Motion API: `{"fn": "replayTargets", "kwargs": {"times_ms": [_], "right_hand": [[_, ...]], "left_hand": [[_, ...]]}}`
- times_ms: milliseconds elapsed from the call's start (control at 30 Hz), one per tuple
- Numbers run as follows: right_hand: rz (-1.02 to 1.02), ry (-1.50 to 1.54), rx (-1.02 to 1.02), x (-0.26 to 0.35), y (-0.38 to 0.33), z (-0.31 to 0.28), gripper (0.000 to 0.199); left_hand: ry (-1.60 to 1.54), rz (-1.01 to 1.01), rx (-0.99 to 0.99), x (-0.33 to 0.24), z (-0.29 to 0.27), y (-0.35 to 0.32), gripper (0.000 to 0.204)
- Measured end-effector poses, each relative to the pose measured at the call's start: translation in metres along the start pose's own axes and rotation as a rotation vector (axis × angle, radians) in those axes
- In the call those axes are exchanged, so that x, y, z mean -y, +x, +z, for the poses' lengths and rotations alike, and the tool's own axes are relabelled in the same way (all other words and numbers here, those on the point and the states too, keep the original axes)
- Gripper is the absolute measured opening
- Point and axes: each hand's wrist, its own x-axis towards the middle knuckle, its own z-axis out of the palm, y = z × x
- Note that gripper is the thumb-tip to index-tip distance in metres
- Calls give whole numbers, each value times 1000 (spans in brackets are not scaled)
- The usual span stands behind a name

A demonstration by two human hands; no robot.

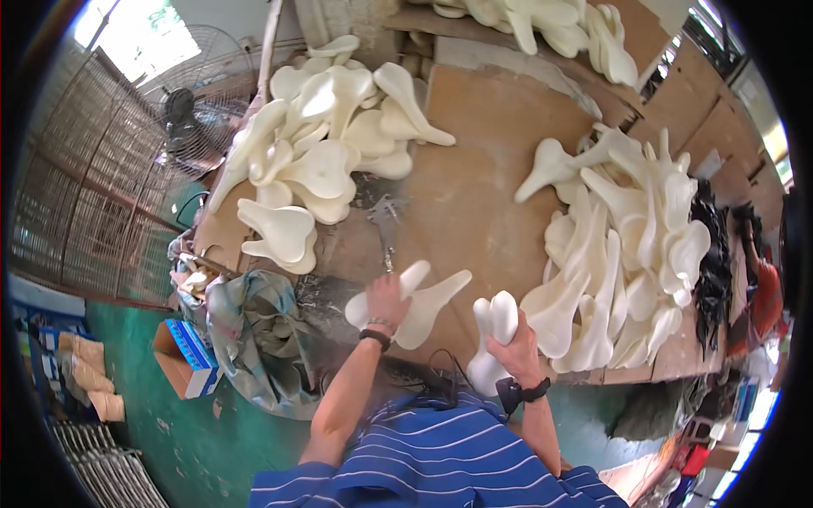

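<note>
Smooth cream foam saddle pad (494, 339) is clasped upright by right hand (517, 343); left hand (385, 300) is closed on two flat pads (415, 300).

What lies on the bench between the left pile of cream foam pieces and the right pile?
In the head view, mostly bare brown bench top separates the left pile from the right pile; only a small metal tool lies there, near the left pile.

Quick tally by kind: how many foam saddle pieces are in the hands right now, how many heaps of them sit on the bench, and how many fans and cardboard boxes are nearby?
Foam saddle pieces in the left hand: 2
Foam saddle pieces in the right hand: 2
Heaps on the bench: 3
Fans: 1
Cardboard boxes: 1
Total: 9
</note>
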Motion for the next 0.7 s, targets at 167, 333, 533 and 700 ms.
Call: {"fn": "replayTargets", "kwargs": {"times_ms": [167,333,533,700], "right_hand": [[25,25,-29,-5,-6,-9,74],[18,17,-77,-7,-6,-14,75],[57,44,-91,-14,-5,-15,77],[124,87,-62,-24,2,-15,79]], "left_hand": [[-151,107,-132,-32,-63,-11,63],[-502,128,278,-48,-106,-7,60],[-374,265,749,-57,-83,54,59],[-10,436,762,-42,11,59,81]]}}
